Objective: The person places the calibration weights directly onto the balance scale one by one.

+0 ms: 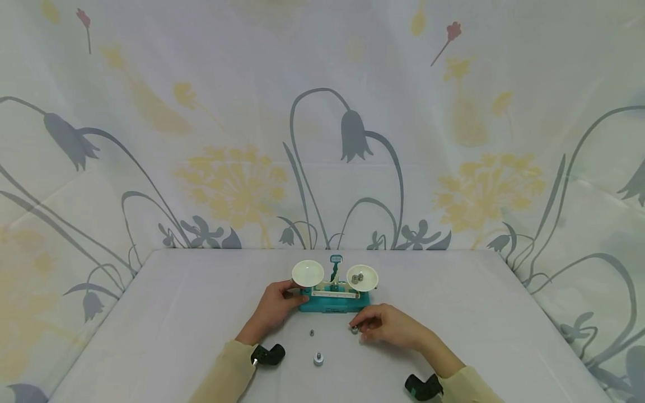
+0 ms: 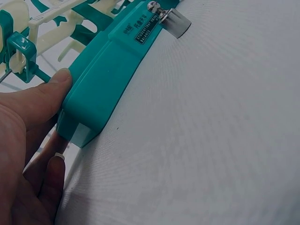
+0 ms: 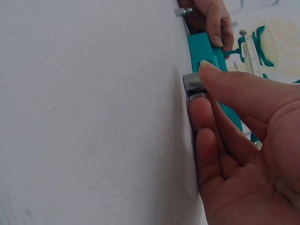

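Note:
A teal balance scale stands on the table with two cream pans. My left hand grips the left end of its base, the thumb on the front side and other fingers behind. Small metal weights sit in the right pan. In front of the base's right end, my right hand pinches a shiny cylindrical weight between thumb and fingers, low at the tabletop. Part of that weight is hidden by the fingers.
A small knobbed weight stands in front of the base, between the hands. Nearer the front is a larger weight. White cloth covers the table, and a flower-patterned curtain hangs behind it.

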